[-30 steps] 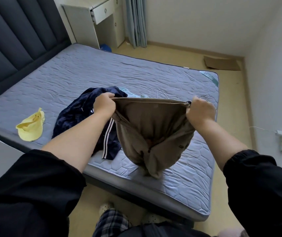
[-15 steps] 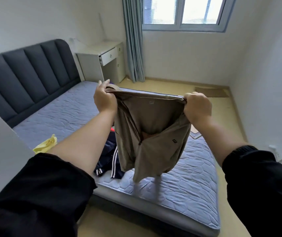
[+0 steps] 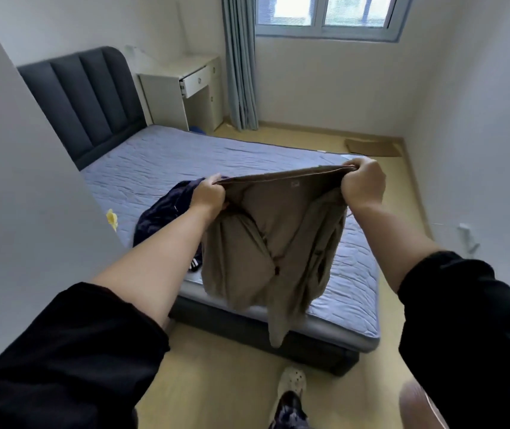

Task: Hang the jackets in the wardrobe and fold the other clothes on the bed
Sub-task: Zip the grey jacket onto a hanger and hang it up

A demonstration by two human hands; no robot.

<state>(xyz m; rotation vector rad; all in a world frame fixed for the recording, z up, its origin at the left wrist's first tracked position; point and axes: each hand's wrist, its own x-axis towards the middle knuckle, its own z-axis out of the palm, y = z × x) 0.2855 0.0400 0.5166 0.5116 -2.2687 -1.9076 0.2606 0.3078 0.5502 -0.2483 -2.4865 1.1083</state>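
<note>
A khaki-brown garment (image 3: 266,243) hangs in the air over the foot of the bed (image 3: 185,156), stretched by its top edge between both hands. My left hand (image 3: 207,196) grips the left end of that edge and my right hand (image 3: 363,185) grips the right end, a little higher. The cloth droops down past the mattress edge. A dark navy jacket (image 3: 160,212) with white stripes lies crumpled on the mattress behind my left forearm, partly hidden. A small yellow piece of cloth (image 3: 111,218) peeks out at the mattress's left side.
A white panel (image 3: 30,196) stands close on the left and hides part of the bed. A white desk (image 3: 182,88) with an open drawer, a curtain (image 3: 239,63) and flat cardboard (image 3: 371,147) lie beyond. A power plug (image 3: 467,236) sits on the right wall. My foot (image 3: 290,385) is on the wooden floor.
Both hands have lifted the brown garment off the bed and I have stepped back. The garment now hangs lower in view and tilts, right end higher. The white panel now covers more of the left.
</note>
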